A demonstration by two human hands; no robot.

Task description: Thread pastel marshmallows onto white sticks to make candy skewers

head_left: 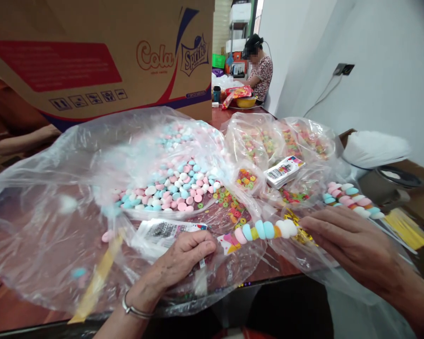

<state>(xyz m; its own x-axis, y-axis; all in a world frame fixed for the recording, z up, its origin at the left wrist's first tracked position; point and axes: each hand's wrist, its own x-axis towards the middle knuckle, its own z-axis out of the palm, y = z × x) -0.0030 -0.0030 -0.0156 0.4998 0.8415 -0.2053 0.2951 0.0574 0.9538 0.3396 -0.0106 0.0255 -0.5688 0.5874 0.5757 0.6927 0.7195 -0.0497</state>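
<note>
A: Where was the candy stick point(265, 230)?
B: Just in front of the big clear bag point(56, 197) of pastel sweets. It was held crosswise over the desk point(3, 308) edge, in a thin wrapper.
A: Left hand point(183, 259)?
B: In front of the bag too. The fingers point(201, 245) were curled shut on the wrapper's printed end.
A: Right hand point(353, 245)?
B: Right of the bag. The fingers lay nearly straight and together over the gold-tied end. I could not tell whether they gripped it underneath.
A: Anything else?
B: A second stick point(351, 200) lay right of the bag and a cardboard box point(92, 47) stood behind it. Another person point(259, 66) sat well behind.
</note>
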